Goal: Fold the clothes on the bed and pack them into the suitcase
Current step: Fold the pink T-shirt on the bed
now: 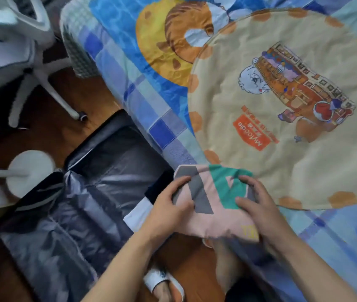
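Head view looks down on both hands gripping a folded pink garment [216, 205] with grey and green letters, held at the bed's [142, 114] edge. Fingers of the left hand [168, 203] pinch its left side, thumb on top; the right hand [258, 201] clamps its right side likewise. An open dark-lined suitcase [81, 192] lies on the wooden floor [51, 125] just beside the bed, with dark and white folded clothes [149, 199] inside, near the left hand.

A home bedroom: cartoon-print bed [129, 88], desk chair [20, 51], wooden floor [53, 127].
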### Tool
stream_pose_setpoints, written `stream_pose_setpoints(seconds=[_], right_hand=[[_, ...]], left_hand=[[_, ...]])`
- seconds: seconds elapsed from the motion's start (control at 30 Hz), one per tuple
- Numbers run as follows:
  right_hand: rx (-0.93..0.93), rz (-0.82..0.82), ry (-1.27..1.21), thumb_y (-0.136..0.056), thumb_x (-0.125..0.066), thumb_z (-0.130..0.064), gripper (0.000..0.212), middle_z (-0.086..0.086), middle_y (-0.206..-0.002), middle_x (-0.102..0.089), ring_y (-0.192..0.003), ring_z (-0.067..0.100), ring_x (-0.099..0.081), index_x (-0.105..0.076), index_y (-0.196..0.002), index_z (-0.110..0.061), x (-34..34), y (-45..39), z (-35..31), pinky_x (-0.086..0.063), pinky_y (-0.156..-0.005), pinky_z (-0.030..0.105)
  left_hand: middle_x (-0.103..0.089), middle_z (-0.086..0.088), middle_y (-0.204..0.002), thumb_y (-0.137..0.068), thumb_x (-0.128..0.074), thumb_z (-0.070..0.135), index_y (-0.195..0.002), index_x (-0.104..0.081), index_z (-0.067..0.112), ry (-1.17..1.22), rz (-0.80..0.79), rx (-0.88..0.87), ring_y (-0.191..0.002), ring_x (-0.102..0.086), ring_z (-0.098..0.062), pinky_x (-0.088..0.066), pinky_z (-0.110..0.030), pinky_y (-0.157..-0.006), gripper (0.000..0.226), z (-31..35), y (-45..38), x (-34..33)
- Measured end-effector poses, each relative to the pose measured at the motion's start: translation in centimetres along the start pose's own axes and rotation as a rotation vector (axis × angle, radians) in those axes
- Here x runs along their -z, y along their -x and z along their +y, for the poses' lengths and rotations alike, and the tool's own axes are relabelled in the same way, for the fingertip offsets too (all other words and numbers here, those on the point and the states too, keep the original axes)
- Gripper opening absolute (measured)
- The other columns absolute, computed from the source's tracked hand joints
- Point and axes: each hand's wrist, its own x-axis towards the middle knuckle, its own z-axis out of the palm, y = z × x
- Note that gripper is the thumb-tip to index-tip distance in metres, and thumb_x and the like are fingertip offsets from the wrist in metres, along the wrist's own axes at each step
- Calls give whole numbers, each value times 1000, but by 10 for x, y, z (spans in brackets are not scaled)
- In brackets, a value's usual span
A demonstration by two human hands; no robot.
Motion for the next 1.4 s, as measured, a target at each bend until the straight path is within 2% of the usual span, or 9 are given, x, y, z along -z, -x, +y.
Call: stream_pose_setpoints(seconds=[0.13,0.27,0.43,0.77,0.87,0.97,1.17,1.23,1.4], right_hand=[[-247,-230,-169,-84,-58,18,50,18,-106,-74,-80,30,-70,-64,-110,-25,-90,67,88,-57,-62,33],[-302,-187,27,-79,-56,22,49,17,-97,-72,-65,14,-69,-62,-104,-20,-174,68,177,-50,-51,24],[-226,-101,128,-75,-60,18,52,10,-106,-67,-82,17,-62,-60,-101,-27,-243,30,210,-47,-59,16],[-29,277,-9,-86,-62,9,49,-2,-115,-59,-101,16,-60,-56,-116,-29,-279,-111,258,-52,-89,32],[-85,310,82,-85,-58,12,54,7,-129,-54,-112,23,-58,-57,-121,-28,-282,-165,301,-47,-103,35],[-40,440,350,-84,-50,12,54,12,-138,-41,-120,28,-50,-60,-130,-14,-276,-198,323,-29,-101,14],[498,148,1140,-82,-53,-12,64,22,-155,-30,-140,43,-30,-45,-145,-15,-286,-207,333,-34,-114,52],[362,14,1179,-89,-53,-18,77,20,-164,-7,-150,42,-8,-21,-158,-21,-295,-224,326,-21,-120,54],[168,-177,1356,-94,-52,-40,95,9,-162,29,-149,43,19,19,-156,-34,-294,-275,321,1,-122,59]], left_hand=[[-67,-1,-123,-71,-63,7,-114,-72,36,210,-15,215,-100,-70,-21,-60,-38,-77,53,-108,53,74],[-71,10,-115,-79,-55,-13,-109,-74,31,-52,-50,257,-103,-69,-11,-56,-24,-80,57,-209,52,136],[-72,17,-107,-81,-61,-8,-99,-71,35,-270,6,36,-94,-62,17,-46,-9,-90,48,-245,4,170],[-65,4,-126,-84,-56,0,-123,-70,26,-577,-25,-278,-116,-58,-15,-46,-33,-102,49,-244,-183,133],[-52,-1,-141,-89,-49,8,-138,-59,31,-764,-99,-200,-128,-52,-25,-44,-40,-107,55,-297,-245,116],[-40,-8,-146,-93,-42,28,-146,-48,28,-885,-245,72,-133,-44,-36,-41,-41,-109,53,-363,-270,103],[-42,-12,-135,-94,-53,22,-148,-36,31,-673,-51,24,-120,-48,-33,-48,-42,-97,57,-422,-228,75],[-51,-9,-125,-96,-55,16,-149,-37,30,-358,7,116,-103,-57,-26,-52,-34,-80,58,-420,-226,66],[-60,-2,-136,-100,-49,9,-144,-50,23,126,-63,304,-117,-58,-19,-46,-28,-95,46,-419,-234,33]])
